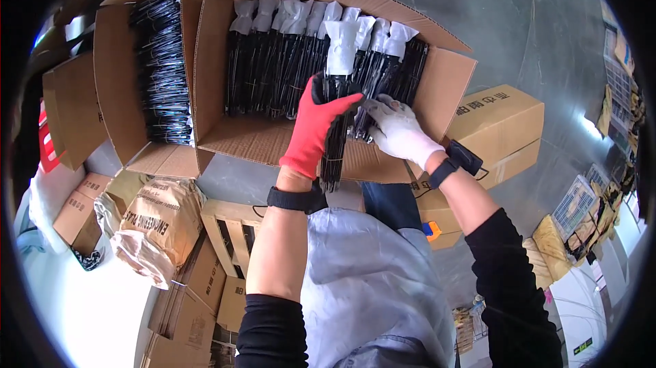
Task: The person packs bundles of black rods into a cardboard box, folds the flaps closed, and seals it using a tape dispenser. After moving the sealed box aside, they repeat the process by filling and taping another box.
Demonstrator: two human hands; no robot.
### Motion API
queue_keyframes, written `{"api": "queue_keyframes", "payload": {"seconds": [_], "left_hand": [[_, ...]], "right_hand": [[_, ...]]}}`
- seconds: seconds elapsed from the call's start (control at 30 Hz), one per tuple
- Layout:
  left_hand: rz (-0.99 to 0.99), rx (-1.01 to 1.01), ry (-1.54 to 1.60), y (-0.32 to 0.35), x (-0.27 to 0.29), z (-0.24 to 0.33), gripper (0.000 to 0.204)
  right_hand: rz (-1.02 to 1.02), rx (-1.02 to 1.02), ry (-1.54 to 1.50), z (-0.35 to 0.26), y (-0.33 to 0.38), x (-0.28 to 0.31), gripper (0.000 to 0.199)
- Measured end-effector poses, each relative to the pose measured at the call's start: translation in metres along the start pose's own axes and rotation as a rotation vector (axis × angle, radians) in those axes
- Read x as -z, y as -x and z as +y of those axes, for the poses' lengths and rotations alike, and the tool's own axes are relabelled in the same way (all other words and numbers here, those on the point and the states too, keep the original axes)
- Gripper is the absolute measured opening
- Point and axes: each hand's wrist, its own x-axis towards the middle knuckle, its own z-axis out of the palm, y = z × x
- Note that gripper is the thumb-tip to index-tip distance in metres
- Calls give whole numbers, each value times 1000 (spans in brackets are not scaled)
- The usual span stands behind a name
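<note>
My left hand [316, 118], in a red glove with dark palm and fingertips, is closed round a bundle of thin black rods [333, 153]. White wrapping [340, 47] covers the bundle's far end, and its bare ends point toward me. The bundle is held above an open cardboard box [307, 142]. Inside the box stands a row of similar black rod bundles [270, 74] with white-wrapped tops. My right hand [396, 125], in a pale glove, has its fingers curled at the lower end of a leaning bundle [383, 71] at the box's right. Its fingertips are partly hidden.
Another open carton [119, 88], packed with black rods, adjoins on the left. Closed cartons [502, 122] stand at the right on the grey floor. A crumpled brown paper sack [160, 217], a wooden pallet [229, 221] and stacked cardboard [184, 313] lie at the near left.
</note>
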Motion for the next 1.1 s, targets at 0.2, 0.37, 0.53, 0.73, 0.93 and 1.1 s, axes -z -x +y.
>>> {"api": "queue_keyframes", "payload": {"seconds": [0.2, 0.37, 0.53, 0.73, 0.93, 1.1], "left_hand": [[-18, 285, -69, -13, 8, -4, 39], [-31, 255, -35, -12, -11, -11, 37], [-158, 107, -48, 3, -33, -13, 28], [11, 260, 188, -26, 6, -41, 28], [42, 410, 248, -44, 10, -59, 29], [24, 435, 243, -38, 9, -65, 31]], "right_hand": [[-157, 81, 557, 3, 4, 7, 47], [-208, -142, 163, -3, 14, -10, 43], [-318, 7, 191, 31, 28, -29, 41], [0, -377, -445, 52, 26, -24, 36], [40, -775, -335, 42, 3, -40, 39], [98, -795, -157, 25, -25, -20, 49]]}}
